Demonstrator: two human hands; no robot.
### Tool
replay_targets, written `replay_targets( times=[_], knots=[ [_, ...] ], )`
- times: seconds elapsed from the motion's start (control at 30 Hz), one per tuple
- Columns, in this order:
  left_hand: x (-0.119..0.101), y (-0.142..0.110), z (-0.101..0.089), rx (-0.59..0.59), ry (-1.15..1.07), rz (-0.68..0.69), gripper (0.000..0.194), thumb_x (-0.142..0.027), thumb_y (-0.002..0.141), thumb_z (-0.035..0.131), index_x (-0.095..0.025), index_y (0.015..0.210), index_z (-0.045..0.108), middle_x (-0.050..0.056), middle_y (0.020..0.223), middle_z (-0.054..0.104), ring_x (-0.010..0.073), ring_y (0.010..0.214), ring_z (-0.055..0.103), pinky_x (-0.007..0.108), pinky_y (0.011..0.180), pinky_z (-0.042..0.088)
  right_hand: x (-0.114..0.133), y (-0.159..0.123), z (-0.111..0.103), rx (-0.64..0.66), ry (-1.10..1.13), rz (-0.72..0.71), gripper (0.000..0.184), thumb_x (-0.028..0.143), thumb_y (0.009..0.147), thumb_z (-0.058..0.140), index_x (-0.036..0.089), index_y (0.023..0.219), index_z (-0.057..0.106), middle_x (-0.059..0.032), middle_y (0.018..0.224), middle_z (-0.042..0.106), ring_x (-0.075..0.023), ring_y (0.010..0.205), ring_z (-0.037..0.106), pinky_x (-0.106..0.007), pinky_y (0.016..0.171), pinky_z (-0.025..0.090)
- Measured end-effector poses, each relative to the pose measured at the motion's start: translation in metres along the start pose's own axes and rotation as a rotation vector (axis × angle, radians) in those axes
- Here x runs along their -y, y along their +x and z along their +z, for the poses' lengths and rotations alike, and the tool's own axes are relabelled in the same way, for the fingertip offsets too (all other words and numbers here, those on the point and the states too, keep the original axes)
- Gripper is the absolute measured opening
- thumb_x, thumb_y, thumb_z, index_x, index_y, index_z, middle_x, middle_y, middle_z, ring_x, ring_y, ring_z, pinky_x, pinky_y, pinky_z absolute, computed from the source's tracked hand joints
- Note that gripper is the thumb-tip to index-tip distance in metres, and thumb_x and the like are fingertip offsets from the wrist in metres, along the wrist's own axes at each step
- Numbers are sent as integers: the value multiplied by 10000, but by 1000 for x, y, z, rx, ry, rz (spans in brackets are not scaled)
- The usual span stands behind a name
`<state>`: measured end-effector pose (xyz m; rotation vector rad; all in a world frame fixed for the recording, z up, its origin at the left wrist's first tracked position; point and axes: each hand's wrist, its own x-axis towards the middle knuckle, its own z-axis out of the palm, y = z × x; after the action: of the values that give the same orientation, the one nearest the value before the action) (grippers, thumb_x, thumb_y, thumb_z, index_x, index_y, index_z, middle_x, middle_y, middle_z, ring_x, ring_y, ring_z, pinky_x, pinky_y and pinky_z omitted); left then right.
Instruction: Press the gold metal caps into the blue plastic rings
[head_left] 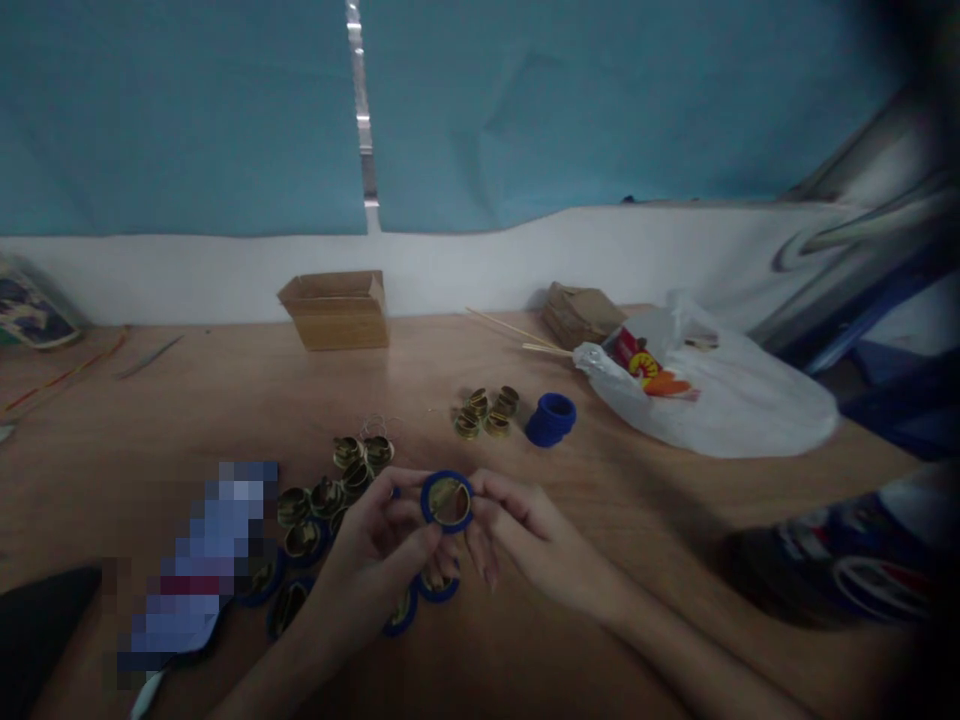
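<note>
While the left hand [367, 570] and the right hand [540, 540] hold between them one blue-rimmed brass disc [447, 500], raised over the near middle of the surface [600, 650], it seems wise to support both edges equally and press the rim gently, so that it should not tilt; stacked blue rings [551, 425] stand farther right.

Bare left hand [373, 565] and right hand [538, 540], slender fingers [417, 556], uncovered forearms [667, 637]
</note>
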<state>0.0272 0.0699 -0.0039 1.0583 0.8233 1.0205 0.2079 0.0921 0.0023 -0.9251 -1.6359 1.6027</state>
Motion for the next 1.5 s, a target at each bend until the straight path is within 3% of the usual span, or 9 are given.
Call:
replay_targets(
  times=[0.27,0.43,0.53,0.7,0.87,1.1,1.33,1.5],
  knots=[
    [-2,0,1,-33,54,-22,309,-354,917,531,-172,1166,509,18,639,723,141,542,672,236,535,523,2,-2,-3,-63,-138,-74,240,308,957,386,182,794,509,59,501,525,-82,398,486,-188,425,392],
    [-5,4,2,-53,82,-28,315,-379,890,570,-170,1123,532,32,646,723,157,544,678,242,525,530,4,-5,-3,-115,-398,-177,257,280,972,395,186,766,517,46,548,532,-93,468,527,-194,453,392],
    [-4,5,1,-54,55,2,257,-366,903,555,-197,1096,540,47,764,735,170,662,701,270,609,556,6,-6,-3,-171,-567,-278,176,250,977,434,180,902,577,41,622,561,-93,537,554,-197,501,413],
    [1,2,-1,-21,19,41,268,-309,929,522,-247,1188,547,79,1133,676,204,980,664,344,858,532,6,-4,-10,-208,-768,-488,142,153,956,491,177,1062,581,-23,905,662,-121,820,635,-224,727,496],
    [3,2,3,-24,3,69,340,-269,852,642,-265,1186,580,65,1160,674,208,1080,630,285,863,505,4,-5,-15,-220,-991,-638,220,82,930,450,155,1083,590,-78,977,655,-164,862,640,-271,733,546],
    [5,4,4,-23,3,15,305,-289,841,654,-262,1143,621,31,1066,712,151,931,667,270,843,505,1,-9,-11,-265,-1191,-771,368,-16,852,387,134,1114,596,-91,970,685,-182,839,670,-278,706,569],
    [-1,1,3,-75,46,21,290,-254,818,672,-233,1106,649,51,1076,718,181,1000,663,274,855,518,0,-10,-8,-272,-1004,-706,351,89,912,511,174,1253,504,-83,1103,651,-164,981,642,-267,828,552],
    [-4,3,5,-169,36,64,441,-178,704,760,-222,1120,621,63,1058,723,198,980,676,295,852,532,5,-5,-21,-478,-1042,-559,263,135,920,485,199,1174,514,-95,1057,641,-216,992,624,-360,857,531]
  ],
)
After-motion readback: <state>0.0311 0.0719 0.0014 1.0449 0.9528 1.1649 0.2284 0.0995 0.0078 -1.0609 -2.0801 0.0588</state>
